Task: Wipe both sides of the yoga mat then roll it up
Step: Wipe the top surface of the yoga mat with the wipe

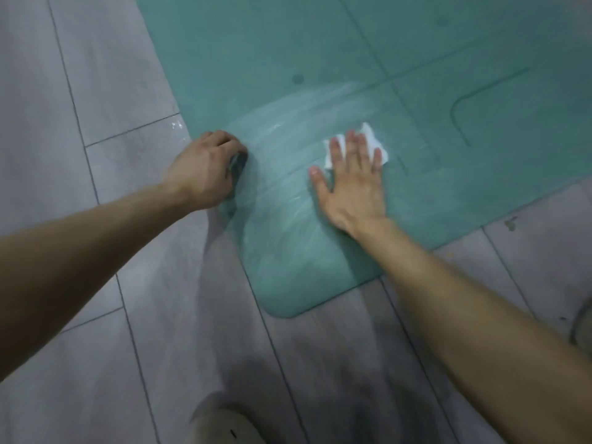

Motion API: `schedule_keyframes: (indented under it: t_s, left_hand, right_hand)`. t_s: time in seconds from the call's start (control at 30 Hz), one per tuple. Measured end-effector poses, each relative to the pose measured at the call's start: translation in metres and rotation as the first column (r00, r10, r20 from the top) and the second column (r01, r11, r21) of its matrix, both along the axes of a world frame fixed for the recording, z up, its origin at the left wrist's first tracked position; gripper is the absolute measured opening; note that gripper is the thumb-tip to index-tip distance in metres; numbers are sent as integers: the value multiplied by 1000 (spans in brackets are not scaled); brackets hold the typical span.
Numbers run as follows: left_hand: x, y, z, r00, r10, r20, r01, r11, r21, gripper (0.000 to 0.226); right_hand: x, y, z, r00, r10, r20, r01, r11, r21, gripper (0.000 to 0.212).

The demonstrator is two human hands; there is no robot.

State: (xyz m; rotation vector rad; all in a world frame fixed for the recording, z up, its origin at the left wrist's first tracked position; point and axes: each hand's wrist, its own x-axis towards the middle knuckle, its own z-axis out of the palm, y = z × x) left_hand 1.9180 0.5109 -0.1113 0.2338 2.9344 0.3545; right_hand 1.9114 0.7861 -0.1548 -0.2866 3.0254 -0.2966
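"Teal yoga mat [304, 267] on my feed. It lies flat on the grey plank floor [112, 75], with its near rounded corner pointing toward the camera and the rest running off to the far right."

"Where are the hands?"

"The right hand [352, 184] is on the mat, a little in from that near corner. I see the palm down and the fingers straight and spread, pressing a white wipe [370, 136] flat. The wipe's crumpled edge shows beyond the fingertips."

"And the left?"

"The left hand [201, 171] sits at the mat's left edge with its fingers curled under. Something dark [238, 161] shows beneath them. I can't make out what it is, or whether the hand actually grips it or only rests there."

"Any sign of wiping?"

"Pale wet streaks [288, 123] arc across the mat between the two hands and out past the wipe. The far part of the mat looks dull, with printed guide lines on it."

"Anything else in view?"

"A pale shoe [224, 424] on the floor at the near edge, between my two forearms."
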Motion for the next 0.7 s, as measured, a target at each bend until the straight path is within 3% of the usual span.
schedule_keyframes:
  t_s: [0.1, 0.2, 0.27, 0.33, 0.43, 0.5, 0.53, 0.6, 0.7]
  left_hand:
    - [2, 19, 1, 997, -57, -50, 58, 998, 7, 41]
    - [8, 31, 1, 990, -128, -55, 129, 992, 6, 58]
    - [12, 36, 0, 981, -187, -56, 187, 982, -8, 57]
    - [14, 36, -3, 971, -228, -67, 227, 974, -23, 54]
    - [14, 40, -5, 964, -259, -57, 257, 966, -32, 57]
    - [12, 48, -3, 961, -273, -49, 272, 962, -26, 61]
    - [11, 52, -3, 959, -279, -52, 279, 960, -19, 62]
    - [11, 59, -4, 951, -300, -71, 300, 954, -7, 58]
    - [12, 69, -9, 938, -340, -66, 341, 940, 0, 47]
  right_hand:
    - [72, -56, -2, 910, 413, -10, -413, 910, -41, 75]
    - [88, -29, 1, 794, 608, -9, -607, 793, -53, 69]
    - [68, 25, 3, 857, 516, 2, -516, 857, 4, 69]
    - [43, 87, 7, 968, 250, 17, -251, 967, 50, 71]
    - [36, 109, 13, 999, -33, 41, 32, 999, 31, 76]
    - [66, 73, 10, 999, 25, 22, -25, 1000, -2, 78]
    - [88, 52, 9, 990, 138, 10, -138, 990, -7, 77]
    - [134, 20, 7, 921, 387, 37, -386, 922, -34, 75]
    - [161, 27, 9, 831, 554, 42, -550, 831, -81, 68]
